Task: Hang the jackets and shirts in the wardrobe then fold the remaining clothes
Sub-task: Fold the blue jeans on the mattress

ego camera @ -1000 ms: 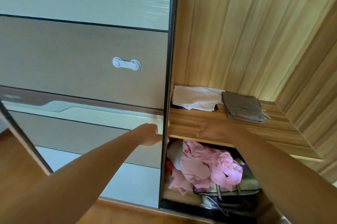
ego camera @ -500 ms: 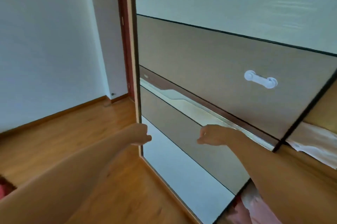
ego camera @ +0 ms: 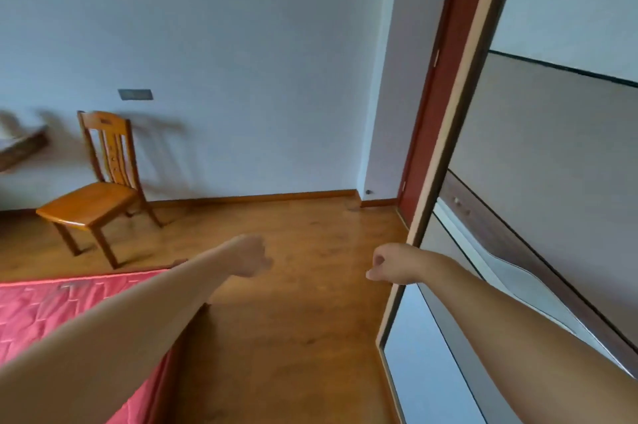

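The wardrobe (ego camera: 552, 154) with its sliding door fills the right side, and only the closed door panels show. No clothes are in view. My left hand (ego camera: 250, 259) hangs over the wooden floor in a loose fist, holding nothing. My right hand (ego camera: 392, 266) is also curled shut and empty, just left of the wardrobe's left edge and apart from it.
A bed with a red quilted cover (ego camera: 51, 313) sits at the lower left under my left arm. A wooden chair (ego camera: 95, 189) stands against the far wall on the left. A red-brown door frame (ego camera: 435, 95) adjoins the wardrobe. Wooden floor (ego camera: 293, 320) lies between bed and wardrobe.
My view has swung left, away from the open wardrobe shelves toward the room. My left hand left the sliding door's edge; both hands now hang free over the floor.
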### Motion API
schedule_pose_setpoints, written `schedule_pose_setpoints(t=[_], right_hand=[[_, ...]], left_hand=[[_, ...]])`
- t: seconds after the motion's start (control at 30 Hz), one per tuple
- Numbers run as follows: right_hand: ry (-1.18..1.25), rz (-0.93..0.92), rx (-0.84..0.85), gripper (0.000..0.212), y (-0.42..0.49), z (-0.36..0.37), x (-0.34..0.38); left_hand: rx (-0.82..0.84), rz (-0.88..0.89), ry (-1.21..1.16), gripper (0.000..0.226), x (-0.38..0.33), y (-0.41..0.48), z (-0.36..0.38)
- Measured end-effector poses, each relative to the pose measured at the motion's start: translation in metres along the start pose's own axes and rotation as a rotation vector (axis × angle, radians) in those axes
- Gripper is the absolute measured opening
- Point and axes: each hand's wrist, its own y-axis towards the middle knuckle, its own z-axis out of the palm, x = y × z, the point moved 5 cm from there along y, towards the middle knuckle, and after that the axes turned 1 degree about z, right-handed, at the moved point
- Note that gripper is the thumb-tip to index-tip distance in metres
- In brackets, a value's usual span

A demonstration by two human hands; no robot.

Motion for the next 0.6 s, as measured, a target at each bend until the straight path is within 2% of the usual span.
schedule_pose_setpoints(t=[0.33, 0.6], right_hand=[[-0.213, -0.216, 0.065, 0.041, 0.142, -0.040, 0.109], [-0.314, -0.291, 0.033, 0.044, 0.287, -0.089, 0.203]], left_hand=[[-0.064, -0.210, -0.077, 0.041, 0.114, 0.064, -0.029], [-0.123, -0.290, -0.150, 0.041, 0.212, 0.182, -0.078]])
